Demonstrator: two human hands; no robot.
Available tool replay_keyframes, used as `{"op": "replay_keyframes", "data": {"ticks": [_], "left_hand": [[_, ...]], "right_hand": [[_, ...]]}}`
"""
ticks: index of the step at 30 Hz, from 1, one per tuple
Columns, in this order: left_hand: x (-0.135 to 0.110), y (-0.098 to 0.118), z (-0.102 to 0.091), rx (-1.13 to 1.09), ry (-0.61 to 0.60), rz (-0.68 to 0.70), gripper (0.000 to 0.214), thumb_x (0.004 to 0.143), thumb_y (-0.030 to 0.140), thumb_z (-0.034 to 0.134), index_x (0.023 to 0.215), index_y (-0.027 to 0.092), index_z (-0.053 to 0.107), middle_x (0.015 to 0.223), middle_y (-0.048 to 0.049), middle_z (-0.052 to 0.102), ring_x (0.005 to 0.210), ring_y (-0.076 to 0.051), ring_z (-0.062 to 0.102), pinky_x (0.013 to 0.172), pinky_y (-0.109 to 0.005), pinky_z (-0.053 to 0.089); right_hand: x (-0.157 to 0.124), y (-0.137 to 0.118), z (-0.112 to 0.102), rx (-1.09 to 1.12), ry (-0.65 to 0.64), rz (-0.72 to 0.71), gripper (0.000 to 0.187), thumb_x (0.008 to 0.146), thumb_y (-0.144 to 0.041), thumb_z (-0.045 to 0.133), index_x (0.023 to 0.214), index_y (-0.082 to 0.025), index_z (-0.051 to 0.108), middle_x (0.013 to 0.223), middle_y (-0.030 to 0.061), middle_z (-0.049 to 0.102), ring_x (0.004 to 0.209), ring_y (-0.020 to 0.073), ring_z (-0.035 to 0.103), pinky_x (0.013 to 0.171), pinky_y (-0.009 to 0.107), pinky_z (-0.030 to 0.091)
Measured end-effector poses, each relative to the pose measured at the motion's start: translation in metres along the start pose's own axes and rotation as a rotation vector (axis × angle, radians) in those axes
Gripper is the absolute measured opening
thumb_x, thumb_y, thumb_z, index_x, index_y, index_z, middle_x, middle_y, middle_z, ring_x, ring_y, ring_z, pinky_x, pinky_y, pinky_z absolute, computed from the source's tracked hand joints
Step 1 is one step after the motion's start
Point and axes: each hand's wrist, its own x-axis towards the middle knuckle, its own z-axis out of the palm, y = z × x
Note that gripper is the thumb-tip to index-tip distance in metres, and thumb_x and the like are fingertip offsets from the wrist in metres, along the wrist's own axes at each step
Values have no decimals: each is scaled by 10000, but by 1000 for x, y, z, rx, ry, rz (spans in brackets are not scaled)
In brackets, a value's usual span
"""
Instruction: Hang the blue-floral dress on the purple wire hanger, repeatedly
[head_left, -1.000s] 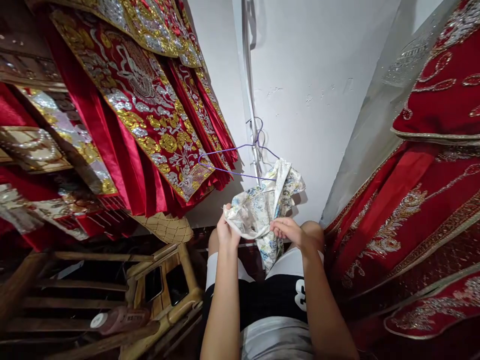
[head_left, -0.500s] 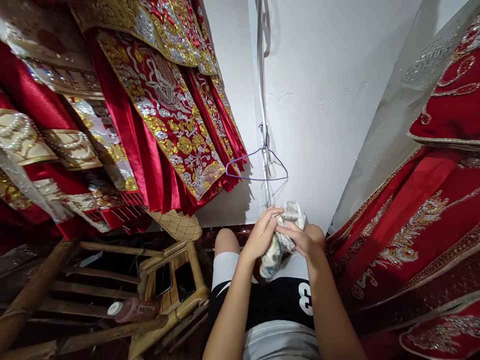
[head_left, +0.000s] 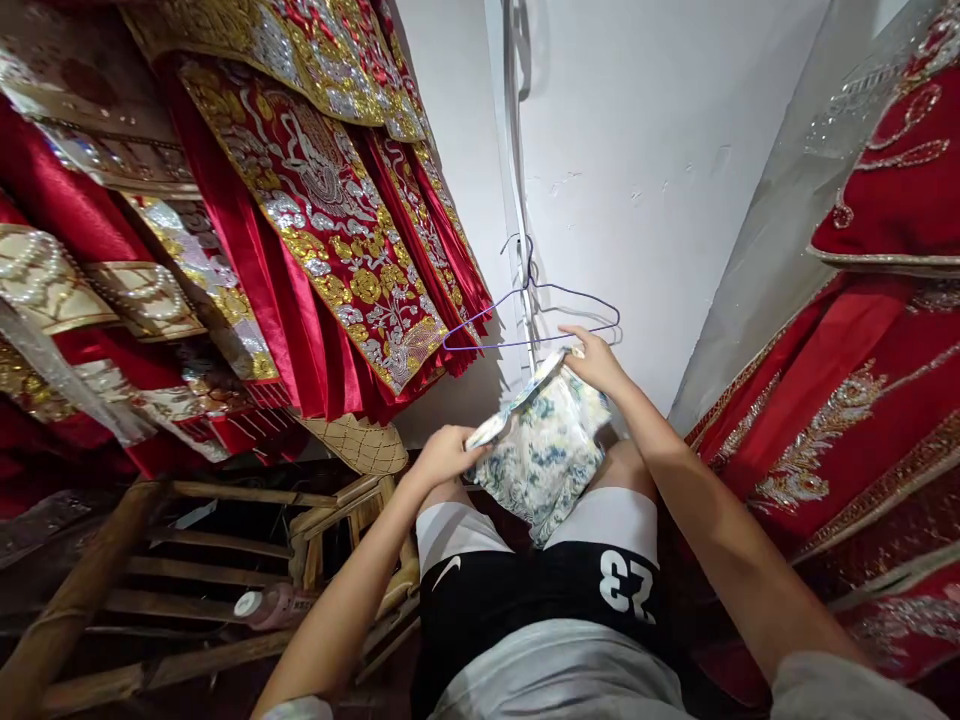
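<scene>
A crumpled white garment (head_left: 544,450) with a blue, green and yellow floral print hangs spread out over my knees. My left hand (head_left: 445,457) grips one end of its band-like top edge, and my right hand (head_left: 595,360) pinches the other end, higher up. The band slants upward to the right between them. Whether it is shorts or a skirt, I cannot tell. Just beyond my right hand hangs a thin purple hanger (head_left: 531,290) with no garment on it, against the white wall.
Red and gold embroidered costumes (head_left: 322,200) hang at left; more red beaded garments (head_left: 810,420) hang at right, partly under clear plastic. A bamboo chair (head_left: 225,490) stands at lower left, with a pink bottle (head_left: 274,607). A thin white pole (head_left: 513,130) runs down the wall.
The bundled garment has been opened out between my hands. My left hand moved left, my right hand up and slightly right. The hanger has shifted and looks larger.
</scene>
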Motion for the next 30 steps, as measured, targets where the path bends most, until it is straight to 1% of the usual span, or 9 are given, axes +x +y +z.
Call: {"op": "replay_keyframes", "data": {"ticks": [2,5,10,14,17,21,24,27,30], "left_hand": [[1,2,-20,18,96,-19,271,742,293,688,529,222,538,507,3,493,519,-181,428,652,-291,333],[8,3,-36,-37,230,-42,238,629,142,708,506,245,532,474,12,432,578,-235,506,832,-342,408],[32,-6,-52,-103,329,-57,264,547,5,672,512,254,593,555,-17,489,933,-332,619,1102,-413,319],[55,-9,-66,-305,349,-141,254,579,8,656,590,262,672,562,-32,547,964,-334,639,1051,-382,385],[73,-4,-75,-349,407,-79,160,715,128,640,773,234,743,743,-65,695,954,-301,649,966,-353,448],[105,17,-85,-487,564,-7,309,863,268,496,1000,166,753,1004,-95,744,955,-238,650,907,-334,489],[132,35,-95,-442,508,69,334,848,247,481,1013,149,755,933,-79,733,845,-201,636,834,-305,489],[148,44,-104,-275,357,99,300,797,190,484,926,153,752,699,-25,645,628,-169,538,670,-280,435],[147,43,-109,-170,286,136,260,785,175,461,847,172,713,606,9,548,540,-149,435,612,-276,370]], "right_hand": [[17,18,17,-67,-31,34,581,732,-182,578,1309,-171,651,1307,132,682,1103,296,635,965,390,476],[24,37,26,-116,-124,51,484,752,-164,539,1209,-189,696,1128,99,751,971,262,656,881,340,491],[8,46,-5,-171,-111,10,262,737,-148,482,848,-227,706,776,26,705,760,221,594,720,275,418],[1,38,-31,-133,-148,-33,191,769,-206,447,742,-211,636,686,3,622,679,189,529,633,260,362],[0,28,-38,-117,-141,-27,143,764,-239,461,675,-209,569,608,-15,533,634,170,464,593,262,320],[-6,17,-28,-6,-108,20,167,766,-300,491,628,-209,513,562,-33,453,591,149,396,568,267,280],[-11,9,-11,47,-132,25,205,776,-334,479,624,-207,533,555,-30,452,564,148,396,557,271,300],[-15,2,-6,32,-116,1,200,767,-294,482,757,-201,659,625,-3,552,619,176,483,619,287,385],[-17,3,-21,-76,100,-4,588,723,-245,563,1305,-198,633,727,13,653,679,207,554,705,315,452]]}}
